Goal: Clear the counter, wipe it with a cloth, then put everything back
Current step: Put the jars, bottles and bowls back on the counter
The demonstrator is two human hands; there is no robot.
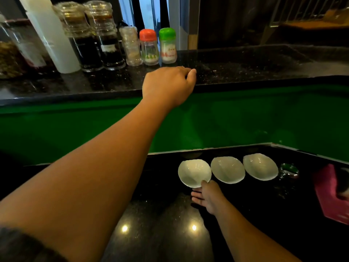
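Three white bowls stand in a row on the lower black counter [160, 220]: left bowl [193, 173], middle bowl [227, 170], right bowl [260, 166]. My right hand [208, 198] pinches the near rim of the left bowl, thumb on the rim and fingers underneath. My left hand [168, 84] reaches over the raised black ledge [245, 67], fingers loosely curled and holding nothing, just in front of a green-capped shaker [167, 46] and an orange-capped shaker [149, 47]. A pink cloth [330, 193] lies at the right edge.
Along the ledge's left stand a clear spice jar [131, 47], two dark sauce jars [105, 35] [81, 35], a white squeeze bottle [51, 35] and a jar of dried flakes [11, 52]. A small glass [289, 170] sits right of the bowls. A green wall panel [245, 120] separates the levels.
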